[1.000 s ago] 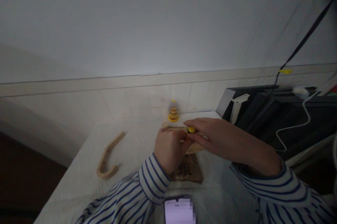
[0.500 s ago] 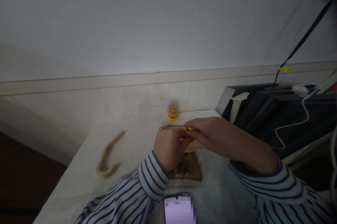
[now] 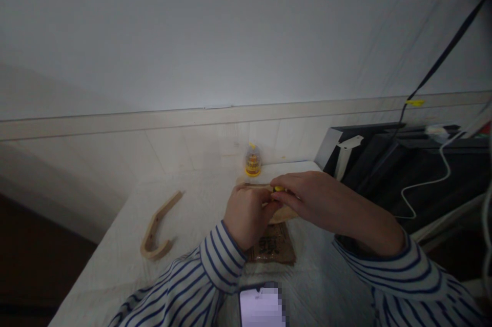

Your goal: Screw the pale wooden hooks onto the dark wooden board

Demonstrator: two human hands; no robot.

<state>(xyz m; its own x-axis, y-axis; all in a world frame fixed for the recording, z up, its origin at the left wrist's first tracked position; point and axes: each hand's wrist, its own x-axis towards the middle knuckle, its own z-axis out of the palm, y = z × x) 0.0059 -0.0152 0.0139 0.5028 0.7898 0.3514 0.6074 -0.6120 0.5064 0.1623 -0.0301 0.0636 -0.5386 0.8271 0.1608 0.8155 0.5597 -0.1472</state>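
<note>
Both my hands meet above the middle of the table. My right hand (image 3: 307, 193) pinches a small yellow-handled screwdriver (image 3: 279, 188), most of it covered by the fingers. Beside it, my left hand (image 3: 248, 214) is closed on a pale wooden piece (image 3: 286, 213), which shows behind and below the fingers. The screwdriver's tip is hidden where the two hands come together. At the left lies a J-shaped wooden hook (image 3: 154, 224) with small dark holes. Under my hands is a brown printed packet (image 3: 277, 247).
A clear, yellow-based container (image 3: 253, 162) stands near the wall. Close to me lies a phone (image 3: 263, 306) with its screen lit. Dark panels (image 3: 384, 163), a white bracket (image 3: 348, 155) and a white cable (image 3: 426, 182) crowd the right side.
Hardly anything differs. My right hand has shifted very slightly at the yellow handle; the left hand and the wooden piece stay in place.
</note>
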